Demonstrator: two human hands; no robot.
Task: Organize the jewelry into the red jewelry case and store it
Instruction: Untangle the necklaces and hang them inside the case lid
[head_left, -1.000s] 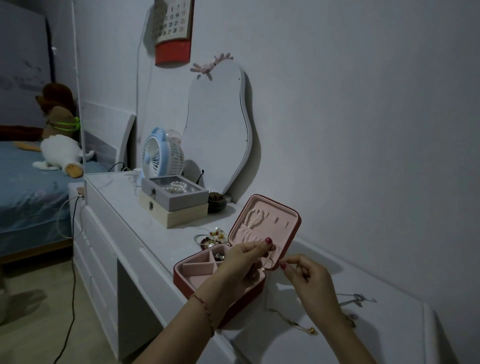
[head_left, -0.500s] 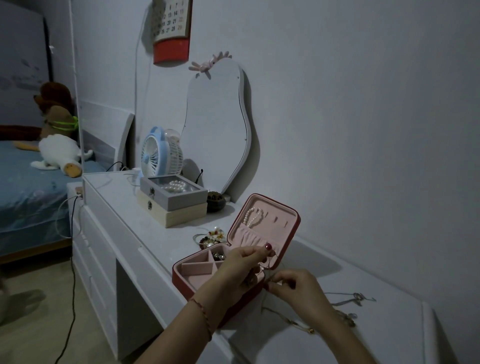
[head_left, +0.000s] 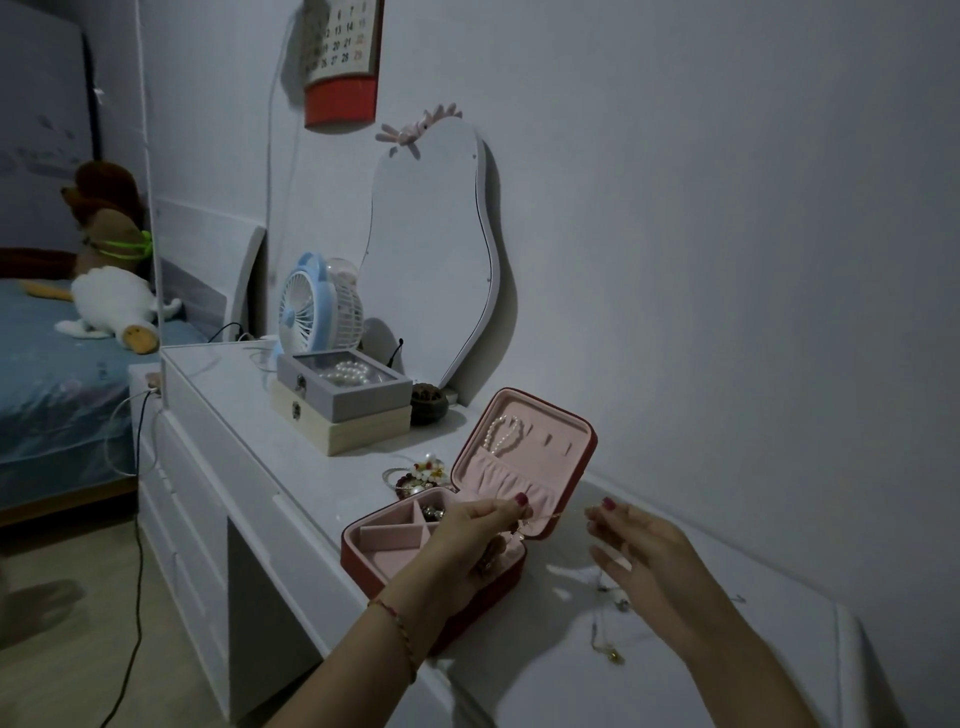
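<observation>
The red jewelry case (head_left: 374, 566) lies open on the white dresser (head_left: 270, 441), its pink lid (head_left: 524, 457) raised with a pearl bracelet (head_left: 501, 435) hung inside. My left hand (head_left: 472, 540) hovers over the case's tray and pinches one end of a thin gold chain (head_left: 558, 515). To the right, my right hand (head_left: 639, 551) pinches the other end, so the chain stretches between them in front of the lid. More chain with a small pendant (head_left: 613, 656) lies on the dresser below my right hand.
A pile of beaded jewelry (head_left: 421, 474) sits just behind the case. Two stacked boxes (head_left: 343, 410) holding pearls, a small dark bowl (head_left: 428, 402), a blue fan (head_left: 311, 312) and a mirror (head_left: 431, 260) stand further back. A bed (head_left: 47, 364) lies to the left.
My right hand has moved up and to the right, away from the left hand, drawing the thin chain out between the two hands. The left hand stays over the case.
</observation>
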